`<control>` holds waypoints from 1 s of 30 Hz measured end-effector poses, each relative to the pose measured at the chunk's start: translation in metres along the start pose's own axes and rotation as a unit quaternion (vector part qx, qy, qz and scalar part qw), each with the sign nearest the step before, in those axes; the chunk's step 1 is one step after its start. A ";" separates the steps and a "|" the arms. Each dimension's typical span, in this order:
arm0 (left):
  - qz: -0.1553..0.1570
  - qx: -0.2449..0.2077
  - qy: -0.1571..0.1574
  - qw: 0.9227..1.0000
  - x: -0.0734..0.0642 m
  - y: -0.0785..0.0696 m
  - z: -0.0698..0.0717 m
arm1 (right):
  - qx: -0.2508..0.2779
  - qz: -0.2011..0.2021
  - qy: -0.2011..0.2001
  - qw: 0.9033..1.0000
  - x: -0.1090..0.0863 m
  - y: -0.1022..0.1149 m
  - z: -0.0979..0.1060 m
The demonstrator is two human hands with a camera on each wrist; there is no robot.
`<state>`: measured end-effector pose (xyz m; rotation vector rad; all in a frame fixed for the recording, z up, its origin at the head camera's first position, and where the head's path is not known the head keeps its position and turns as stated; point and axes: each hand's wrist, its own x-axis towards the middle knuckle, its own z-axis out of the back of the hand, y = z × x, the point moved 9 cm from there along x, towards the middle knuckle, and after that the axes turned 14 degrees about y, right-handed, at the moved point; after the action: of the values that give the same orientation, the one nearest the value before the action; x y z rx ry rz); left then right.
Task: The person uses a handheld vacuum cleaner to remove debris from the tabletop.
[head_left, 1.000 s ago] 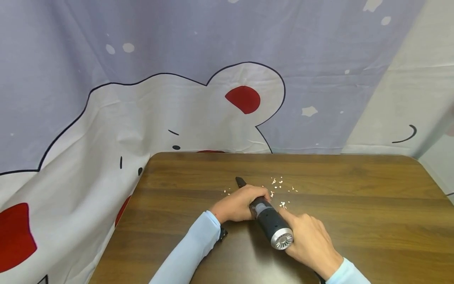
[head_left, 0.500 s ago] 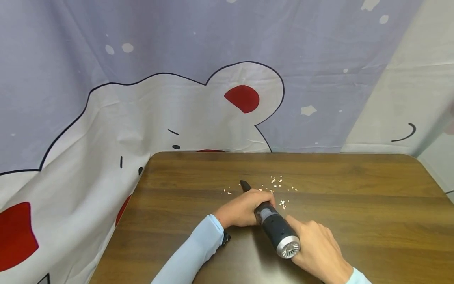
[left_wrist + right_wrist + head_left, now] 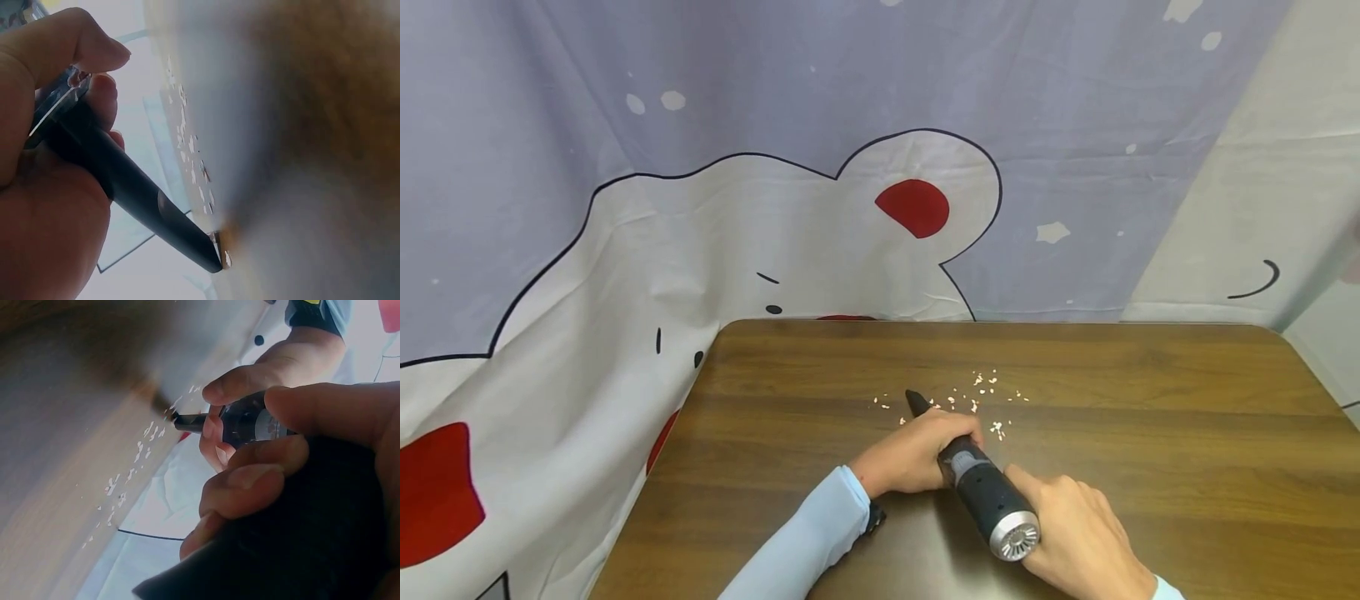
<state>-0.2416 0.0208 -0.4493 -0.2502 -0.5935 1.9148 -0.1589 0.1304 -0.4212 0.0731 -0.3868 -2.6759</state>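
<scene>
Both hands hold a black handheld vacuum cleaner [image 3: 988, 496] with a silver vented end, slanting across the table. My left hand [image 3: 917, 454] grips its front section, fingers wrapped around it behind the narrow black nozzle [image 3: 156, 200]. Around the rear body curl the fingers of my right hand [image 3: 250, 487]; its palm side is mostly hidden in the head view. The nozzle tip is right at the tabletop, among small white scraps [image 3: 122, 499]. In the left wrist view one scrap [image 3: 228, 258] lies directly at the tip. More scraps [image 3: 997, 429] lie to the nozzle's right.
The brown wood-grain table [image 3: 1187, 467] has rounded back corners. A printed curtain [image 3: 737, 225] hangs right behind its back edge and along the left side. A few scraps [image 3: 881, 402] also lie left of the nozzle.
Both hands have drawn the vacuum cleaner toward the front and slightly right. The nozzle tip is now nearer the person, and scraps formerly hidden beside it show. The grip looks the same.
</scene>
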 end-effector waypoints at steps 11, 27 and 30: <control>0.012 -0.021 -0.007 1.000 -0.015 -0.006 0.000 | 0.005 0.029 0.011 0.999 0.000 0.012 -0.001; 0.027 -0.012 -0.028 0.999 -0.036 -0.006 0.003 | 0.022 0.056 0.009 0.998 0.005 0.025 -0.005; 0.028 -0.018 -0.030 0.999 -0.038 -0.003 0.004 | 0.017 0.059 0.000 0.998 0.007 0.027 -0.006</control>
<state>-0.2257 -0.0139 -0.4478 -0.2350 -0.6672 1.9729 -0.1542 0.1028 -0.4190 0.0594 -0.4238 -2.5541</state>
